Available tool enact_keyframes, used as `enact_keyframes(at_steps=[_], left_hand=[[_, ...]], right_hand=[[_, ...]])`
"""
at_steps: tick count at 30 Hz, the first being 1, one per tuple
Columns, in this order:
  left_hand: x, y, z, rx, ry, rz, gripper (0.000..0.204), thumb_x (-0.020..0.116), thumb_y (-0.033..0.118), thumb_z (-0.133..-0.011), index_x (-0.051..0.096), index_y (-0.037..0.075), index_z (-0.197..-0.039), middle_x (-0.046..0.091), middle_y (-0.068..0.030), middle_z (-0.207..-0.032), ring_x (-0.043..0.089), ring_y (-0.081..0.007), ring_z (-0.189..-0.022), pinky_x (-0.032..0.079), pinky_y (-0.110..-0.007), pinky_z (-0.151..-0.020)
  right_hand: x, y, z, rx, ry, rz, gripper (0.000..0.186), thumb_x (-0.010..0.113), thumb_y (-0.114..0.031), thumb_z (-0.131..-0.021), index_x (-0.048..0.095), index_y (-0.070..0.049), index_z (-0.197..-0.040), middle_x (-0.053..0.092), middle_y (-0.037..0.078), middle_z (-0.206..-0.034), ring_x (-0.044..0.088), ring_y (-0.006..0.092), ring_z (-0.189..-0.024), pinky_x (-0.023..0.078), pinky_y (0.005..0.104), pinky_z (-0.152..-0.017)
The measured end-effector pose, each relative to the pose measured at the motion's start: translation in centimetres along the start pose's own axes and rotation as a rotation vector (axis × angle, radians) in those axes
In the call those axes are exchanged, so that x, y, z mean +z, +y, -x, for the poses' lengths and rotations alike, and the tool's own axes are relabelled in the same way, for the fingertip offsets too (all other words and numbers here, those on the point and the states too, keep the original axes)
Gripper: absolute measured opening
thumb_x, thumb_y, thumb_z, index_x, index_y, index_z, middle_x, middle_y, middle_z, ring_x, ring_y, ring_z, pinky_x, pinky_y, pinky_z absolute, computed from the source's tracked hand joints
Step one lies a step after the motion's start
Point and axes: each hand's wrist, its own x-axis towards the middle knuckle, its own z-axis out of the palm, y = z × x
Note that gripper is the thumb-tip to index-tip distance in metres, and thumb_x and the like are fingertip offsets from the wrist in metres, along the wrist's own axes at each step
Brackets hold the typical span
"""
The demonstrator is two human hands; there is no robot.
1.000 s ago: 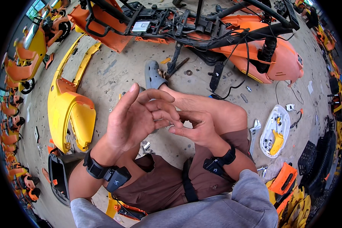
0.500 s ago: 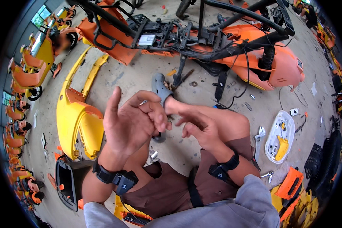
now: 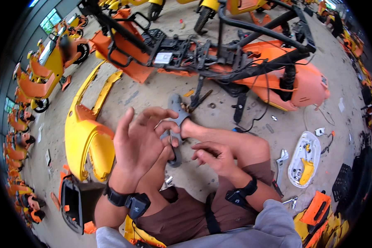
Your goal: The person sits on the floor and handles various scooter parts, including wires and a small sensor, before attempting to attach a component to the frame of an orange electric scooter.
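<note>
Before the scooter frame (image 3: 273,65), yellow body panel (image 3: 79,142) and white tray (image 3: 314,144) border open floor (image 3: 146,91). There, left hand (image 3: 140,142) has small metal piece (image 3: 171,138) by bent fingers, grasp unclear; right hand's (image 3: 221,159) fingers look released.

Left hand (image 3: 139,138) and right hand (image 3: 219,159): two in all. Wrist-worn devices (image 3: 137,206): two. Grey clogs (image 3: 176,106): two. Stripped scooter frame (image 3: 202,62): one. Large yellow body panel (image 3: 80,138), beside left forearm: one. White tray (image 3: 313,141): one. Adjustable wrench (image 3: 280,166): one. Scooters (image 3: 46,80) along left edge: many, too small to count.
</note>
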Motion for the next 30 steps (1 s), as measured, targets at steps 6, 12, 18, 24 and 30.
enact_keyframes(at_steps=[6,12,18,24,30], left_hand=[[0.8,-2.6,0.0,-0.262,0.092,-0.224,0.044,0.050,0.033,-0.094,0.049,-0.001,-0.123,0.046,-0.0158,-0.131,0.047,-0.0263,-0.120,0.048,-0.045,-0.092],[1.3,-3.2,-0.3,-0.396,0.061,-0.288,0.047,0.050,0.034,-0.095,0.047,-0.003,-0.124,0.049,-0.0178,-0.125,0.048,-0.0276,-0.118,0.049,-0.044,-0.089],[1.3,-3.5,-0.1,-0.354,0.071,-0.246,0.047,0.050,0.037,-0.094,0.050,-0.003,-0.120,0.051,-0.0169,-0.124,0.051,-0.0287,-0.115,0.048,-0.045,-0.092],[0.0,-3.2,-0.1,-0.396,0.071,-0.225,0.042,0.047,0.036,-0.096,0.053,0.000,-0.117,0.051,-0.0213,-0.127,0.049,-0.0351,-0.121,0.043,-0.050,-0.098],[-0.3,-3.3,-0.4,-0.414,0.035,-0.270,0.049,0.046,0.038,-0.096,0.049,-0.004,-0.120,0.050,-0.0229,-0.127,0.052,-0.0308,-0.116,0.046,-0.044,-0.095]], right_hand=[[-0.9,1.1,0.1,-0.170,-0.116,0.020,0.055,0.069,-0.007,-0.083,0.047,-0.004,-0.133,0.061,0.007,-0.112,0.061,0.0107,-0.087,0.050,0.0245,-0.073],[-0.6,1.4,0.1,-0.205,-0.047,0.235,0.043,0.076,-0.016,-0.078,0.061,-0.004,-0.117,0.063,0.004,-0.101,0.059,0.0086,-0.080,0.049,0.0233,-0.068],[-0.2,1.3,0.1,-0.277,-0.055,0.314,0.041,0.077,-0.018,-0.076,0.063,-0.004,-0.111,0.065,0.002,-0.092,0.058,0.0090,-0.073,0.048,0.0240,-0.063],[0.4,0.7,-0.2,-0.278,-0.028,0.376,0.038,0.078,-0.013,-0.074,0.065,-0.005,-0.109,0.067,0.006,-0.107,0.063,0.0159,-0.091,0.051,0.0295,-0.079],[0.6,0.3,0.2,-0.249,-0.021,0.334,0.034,0.078,-0.004,-0.071,0.065,0.001,-0.103,0.066,0.006,-0.101,0.061,0.0096,-0.076,0.051,0.0231,-0.064]])
